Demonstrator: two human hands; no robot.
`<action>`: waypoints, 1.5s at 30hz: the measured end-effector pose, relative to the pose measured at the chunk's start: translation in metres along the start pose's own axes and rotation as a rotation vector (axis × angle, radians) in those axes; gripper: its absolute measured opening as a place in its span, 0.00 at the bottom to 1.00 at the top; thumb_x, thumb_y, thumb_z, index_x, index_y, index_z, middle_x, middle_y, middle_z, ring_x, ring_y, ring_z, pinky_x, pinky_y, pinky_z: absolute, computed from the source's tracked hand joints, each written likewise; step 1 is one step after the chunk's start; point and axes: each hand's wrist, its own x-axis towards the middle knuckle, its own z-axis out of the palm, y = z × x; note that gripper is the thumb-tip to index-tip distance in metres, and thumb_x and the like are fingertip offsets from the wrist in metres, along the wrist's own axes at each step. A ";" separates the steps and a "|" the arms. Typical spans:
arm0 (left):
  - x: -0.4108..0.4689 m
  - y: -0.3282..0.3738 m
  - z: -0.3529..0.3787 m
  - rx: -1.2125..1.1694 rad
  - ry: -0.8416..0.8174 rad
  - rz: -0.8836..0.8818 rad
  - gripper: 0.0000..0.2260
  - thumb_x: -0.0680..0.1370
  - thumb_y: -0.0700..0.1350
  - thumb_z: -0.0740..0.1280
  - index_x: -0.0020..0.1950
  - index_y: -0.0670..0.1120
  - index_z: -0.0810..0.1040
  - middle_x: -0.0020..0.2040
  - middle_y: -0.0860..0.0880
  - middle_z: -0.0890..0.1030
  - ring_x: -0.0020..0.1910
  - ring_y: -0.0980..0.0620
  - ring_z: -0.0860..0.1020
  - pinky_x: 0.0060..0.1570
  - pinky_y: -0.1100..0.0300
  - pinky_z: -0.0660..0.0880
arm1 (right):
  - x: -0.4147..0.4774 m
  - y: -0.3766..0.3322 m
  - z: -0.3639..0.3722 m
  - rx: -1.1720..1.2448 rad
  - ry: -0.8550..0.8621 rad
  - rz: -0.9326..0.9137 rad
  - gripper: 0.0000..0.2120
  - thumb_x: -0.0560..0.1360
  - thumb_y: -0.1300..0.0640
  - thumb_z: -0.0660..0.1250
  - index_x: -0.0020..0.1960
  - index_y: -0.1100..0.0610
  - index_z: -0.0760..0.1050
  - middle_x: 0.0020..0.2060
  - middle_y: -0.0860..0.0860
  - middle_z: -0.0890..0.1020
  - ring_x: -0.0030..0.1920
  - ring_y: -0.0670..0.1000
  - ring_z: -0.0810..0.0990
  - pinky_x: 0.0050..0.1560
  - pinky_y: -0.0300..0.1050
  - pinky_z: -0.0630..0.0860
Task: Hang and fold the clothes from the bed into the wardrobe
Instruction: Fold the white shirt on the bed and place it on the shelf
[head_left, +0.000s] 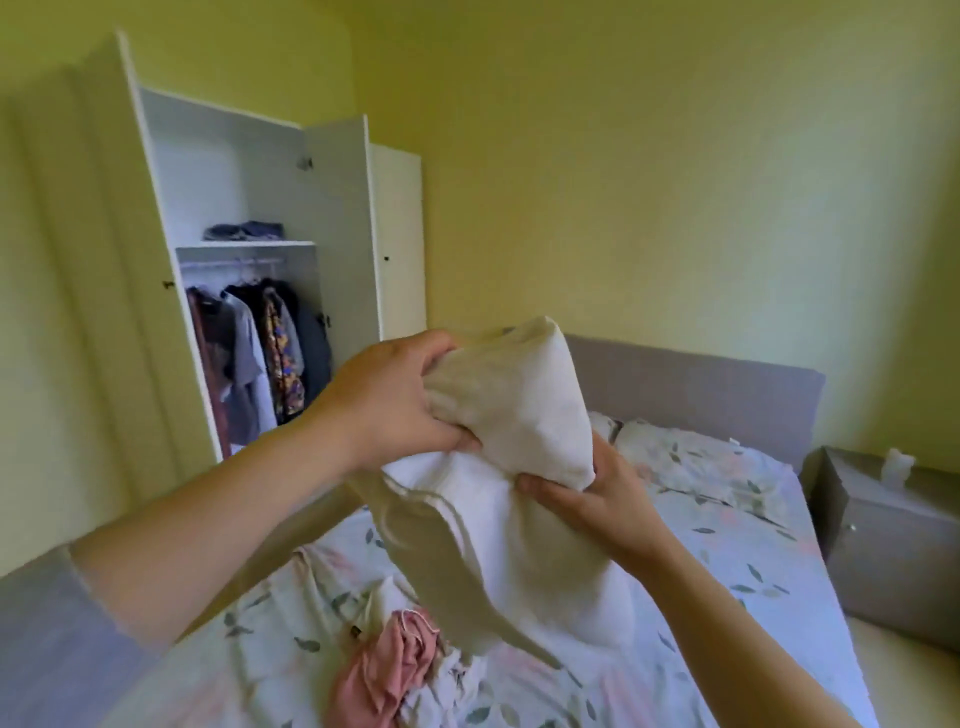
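open white wardrobe (270, 208) stood left with hanging clothes (260, 353), floral-sheeted bed (727, 545) below, white garment (519, 467) was held above the bed, left hand (384, 400) gripped its top, right hand (597, 499) pinched its lower edge, pink garment (389, 670) lay crumpled on the bed

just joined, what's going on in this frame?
A person is standing at the bed, holding a white garment up above it. The left hand grips its bunched top and the right hand pinches a lower corner. A pink garment lies crumpled on the sheet. The wardrobe is open, with hanging clothes and a folded pile on its shelf.
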 end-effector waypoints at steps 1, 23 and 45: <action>-0.005 -0.005 -0.017 0.023 0.016 -0.016 0.23 0.57 0.56 0.81 0.44 0.61 0.72 0.40 0.64 0.80 0.40 0.64 0.77 0.35 0.66 0.68 | 0.010 -0.013 0.012 0.019 -0.029 -0.022 0.25 0.64 0.48 0.77 0.60 0.44 0.76 0.51 0.39 0.83 0.51 0.40 0.82 0.47 0.40 0.80; -0.114 -0.251 -0.309 0.082 0.280 -0.279 0.29 0.58 0.67 0.76 0.55 0.63 0.71 0.48 0.65 0.79 0.44 0.65 0.78 0.44 0.60 0.78 | 0.175 -0.184 0.352 0.257 -0.203 -0.194 0.10 0.63 0.46 0.78 0.44 0.44 0.82 0.40 0.45 0.86 0.41 0.44 0.85 0.36 0.35 0.77; -0.071 -0.502 -0.339 -0.681 0.653 -0.502 0.34 0.57 0.62 0.77 0.61 0.52 0.79 0.53 0.50 0.85 0.52 0.49 0.83 0.56 0.48 0.78 | 0.344 -0.170 0.551 0.452 -0.315 -0.163 0.10 0.66 0.49 0.78 0.48 0.45 0.83 0.46 0.45 0.87 0.47 0.47 0.86 0.43 0.38 0.81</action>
